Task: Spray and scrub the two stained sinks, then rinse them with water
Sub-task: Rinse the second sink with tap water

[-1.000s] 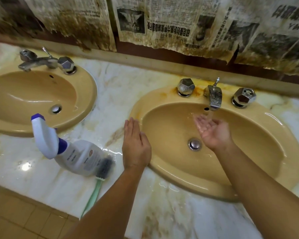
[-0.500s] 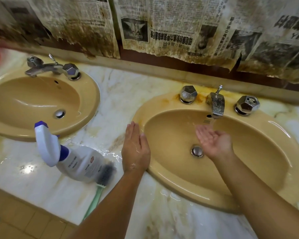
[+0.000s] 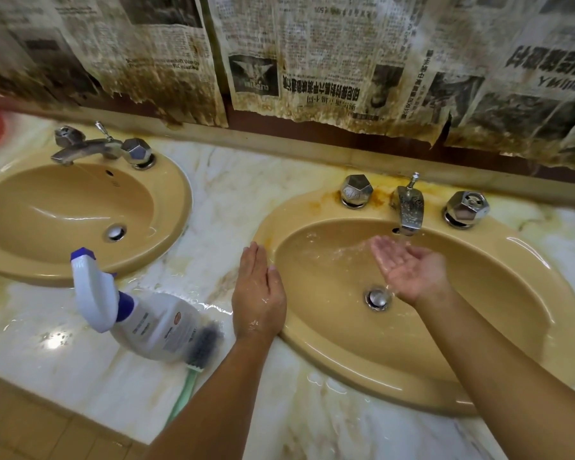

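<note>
the right hand (image 3: 409, 272) is held palm up and loosely cupped, gripping nothing, under water running from the faucet (image 3: 409, 207) of the right sink (image 3: 329, 330). the left hand (image 3: 258, 295) is laid flat, fingers straight and together, at that sink's left rim. the spray bottle (image 3: 140, 313) and brush (image 3: 203, 343) are seen on the counter (image 3: 233, 200) below the left sink (image 3: 80, 200).

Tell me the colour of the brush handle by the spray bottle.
Pale green brush handle, clearest in the head view.
</note>
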### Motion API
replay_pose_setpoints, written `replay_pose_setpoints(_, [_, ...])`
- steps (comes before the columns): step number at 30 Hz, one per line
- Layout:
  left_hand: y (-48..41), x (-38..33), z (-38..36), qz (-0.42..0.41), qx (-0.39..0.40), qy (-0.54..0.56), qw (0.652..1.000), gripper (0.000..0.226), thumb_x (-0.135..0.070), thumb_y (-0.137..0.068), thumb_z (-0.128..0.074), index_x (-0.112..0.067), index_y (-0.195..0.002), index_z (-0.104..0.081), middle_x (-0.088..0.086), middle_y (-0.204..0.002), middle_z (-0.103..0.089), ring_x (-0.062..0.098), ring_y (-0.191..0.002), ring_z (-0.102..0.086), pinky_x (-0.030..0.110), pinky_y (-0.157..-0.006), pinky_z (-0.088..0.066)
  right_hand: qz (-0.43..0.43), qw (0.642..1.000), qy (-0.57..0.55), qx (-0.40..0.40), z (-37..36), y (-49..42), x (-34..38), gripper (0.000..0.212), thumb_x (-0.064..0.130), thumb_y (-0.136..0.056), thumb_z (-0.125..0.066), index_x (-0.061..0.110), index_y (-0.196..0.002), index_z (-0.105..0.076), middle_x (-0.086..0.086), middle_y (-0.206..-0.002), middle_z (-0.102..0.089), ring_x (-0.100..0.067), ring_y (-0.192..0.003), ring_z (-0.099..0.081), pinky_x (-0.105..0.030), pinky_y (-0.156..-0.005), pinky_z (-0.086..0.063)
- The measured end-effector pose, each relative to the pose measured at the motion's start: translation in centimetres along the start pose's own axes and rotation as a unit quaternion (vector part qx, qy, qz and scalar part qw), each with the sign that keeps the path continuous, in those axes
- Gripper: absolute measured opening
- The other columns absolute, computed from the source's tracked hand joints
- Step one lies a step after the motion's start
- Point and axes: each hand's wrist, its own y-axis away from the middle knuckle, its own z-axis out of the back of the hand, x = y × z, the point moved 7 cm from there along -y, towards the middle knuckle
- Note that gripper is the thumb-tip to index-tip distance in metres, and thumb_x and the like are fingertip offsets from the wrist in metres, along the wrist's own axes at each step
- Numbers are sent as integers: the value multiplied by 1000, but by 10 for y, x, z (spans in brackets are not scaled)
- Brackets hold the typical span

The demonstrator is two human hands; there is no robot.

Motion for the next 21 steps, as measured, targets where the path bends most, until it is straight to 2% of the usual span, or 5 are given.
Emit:
replay_pose_setpoints(9, [-15,6,3,13,-5,40,999,44,-26,-108,-42,-25,-151,-50,-12,-159,-43,1,-147,-34,5,-114,-16,89,939,247,220,-110,26,-92,38,21,-100,-44,-2,-120,-67,-23,-128,-69,-31,-121,-67,-42,-108,-51])
replay_pose_setpoints(14, [-21,-1,8,-33,-18,62,997,40,-25,-104,-41,-29,-140,-58,-9,-143,-59,9,-133,-53,32,-113,-40,264,403,814,325,-134,6,-131,46,31,-112,-30,28,-157,-40,11,-166,-31,-7,-156,-17,-44,-127,6])
replay_pose_setpoints(16, [-22,4,7,0,-20,61,998,44,-17,-106,-45,-21,-148,-53,-6,-156,-48,7,-145,-40,23,-121,-26,324,328,865,200,-121,-13,-97,52,40,-112,-23,29,-163,-22,9,-172,-9,-14,-159,4,-50,-125,12])
replay_pose_setpoints(18, [-24,6,4,1,-6,36,999,48,-15,-105,-46,-20,-153,-47,-7,-161,-39,5,-150,-31,15,-120,-16,358,406,829,139,-99,-15,-65,54,40,-112,-26,26,-163,-21,10,-171,-4,-14,-158,9,-48,-126,11])
replay_pose_setpoints(21, [-30,1,-7,-50,51,-32,997,57,-21,-105,-44,-20,-161,-31,-8,-169,-19,8,-156,-14,15,-121,-5,291,726,612,119,-46,-12,-37,37,33,-110,-46,25,-144,-57,14,-158,-40,-12,-152,-29,-39,-127,-17])
